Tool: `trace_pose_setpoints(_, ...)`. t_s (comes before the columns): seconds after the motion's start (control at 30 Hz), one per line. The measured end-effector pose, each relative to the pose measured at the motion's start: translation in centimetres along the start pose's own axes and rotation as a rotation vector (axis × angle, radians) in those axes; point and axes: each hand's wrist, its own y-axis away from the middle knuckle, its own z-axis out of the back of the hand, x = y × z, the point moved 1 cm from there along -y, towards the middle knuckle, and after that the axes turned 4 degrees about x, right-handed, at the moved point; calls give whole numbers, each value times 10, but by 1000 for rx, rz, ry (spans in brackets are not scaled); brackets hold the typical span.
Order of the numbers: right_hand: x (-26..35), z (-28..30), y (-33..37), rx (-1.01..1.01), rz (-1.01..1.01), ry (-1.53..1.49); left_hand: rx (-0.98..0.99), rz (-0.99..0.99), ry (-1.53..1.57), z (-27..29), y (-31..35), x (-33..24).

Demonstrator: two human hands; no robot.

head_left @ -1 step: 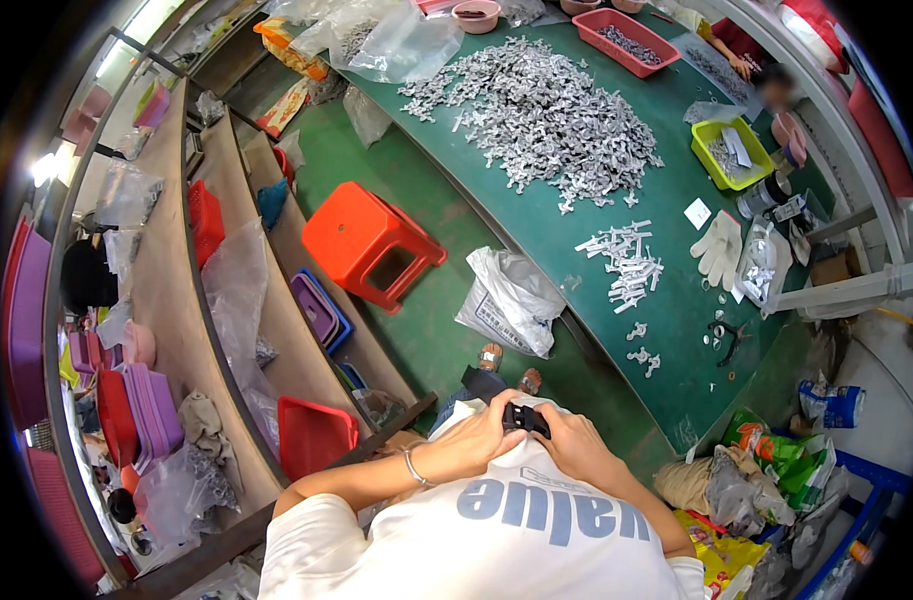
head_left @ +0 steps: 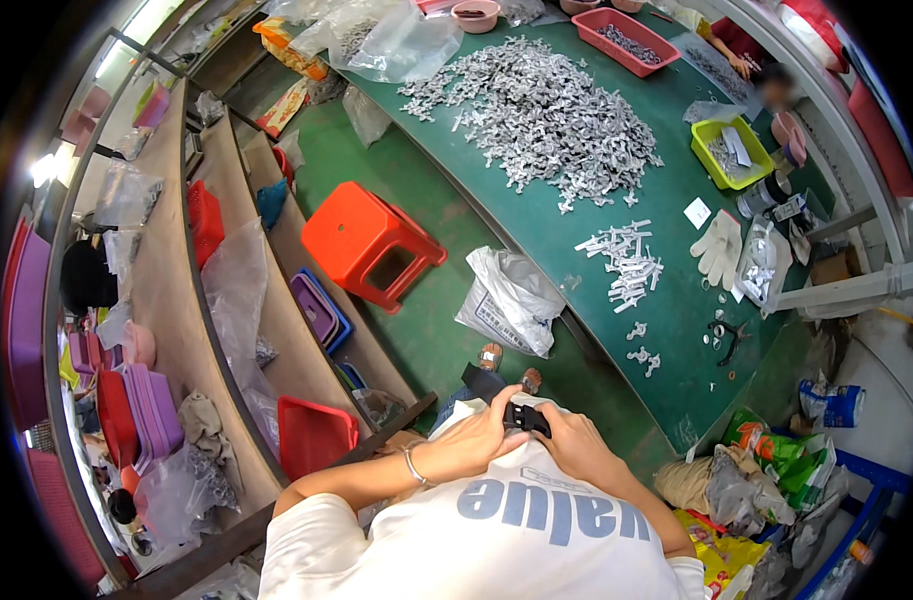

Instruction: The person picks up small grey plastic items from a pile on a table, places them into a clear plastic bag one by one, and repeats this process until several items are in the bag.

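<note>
Buckle [head_left: 526, 420], black, sits at your waist against the front of your white shirt [head_left: 416, 555], between your two hands. Your left hand [head_left: 484, 432] grips it from the left, fingers curled close; your right hand [head_left: 568, 440] pinches it from the other side. Both grips are narrow, and whether the halves are joined you cannot tell from here, since fingers cover the ends. A black strap [head_left: 483, 382] juts out past your left hand, and a bracelet [head_left: 416, 466] circles that wrist.

Set against the frame just before, almost nothing differs: buckle and hands keep their place, so the handling of the buckle shows no visible advance.

Below, your sandalled feet [head_left: 490, 357] stand on the green floor, near a white sack [head_left: 511, 300]. Beyond the sack, to the left, stands a red stool [head_left: 351, 225].

The green table [head_left: 666, 385] runs along your right. Metal parts lie on it in a big heap [head_left: 546, 120], with a smaller batch [head_left: 624, 265] nearer you and a glove [head_left: 717, 250] to its right. Farther off are a lime basket [head_left: 751, 181], a red tray [head_left: 608, 56] and a co-worker's hand [head_left: 743, 68]. Shelves [head_left: 171, 320] line your left.
</note>
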Motion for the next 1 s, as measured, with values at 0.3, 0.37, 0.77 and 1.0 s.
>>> trace_pose_setpoints(0.3, -1, 2, -5, 37, -13, 31, 55, 10, -66, 7, -5, -6)
trace_pose_setpoints(0.37, -2, 3, -6, 46, -14, 42, 42, -20, -79, 8, -6, -8)
trace_pose_setpoints(0.77, -2, 1, -13, 59, 11, -95, -148, 15, -70, 4, 8, 9)
trace_pose_setpoints(1.0, -47, -12, 39, -122, -88, -466, -249, 85, -6, -12, 36, 28)
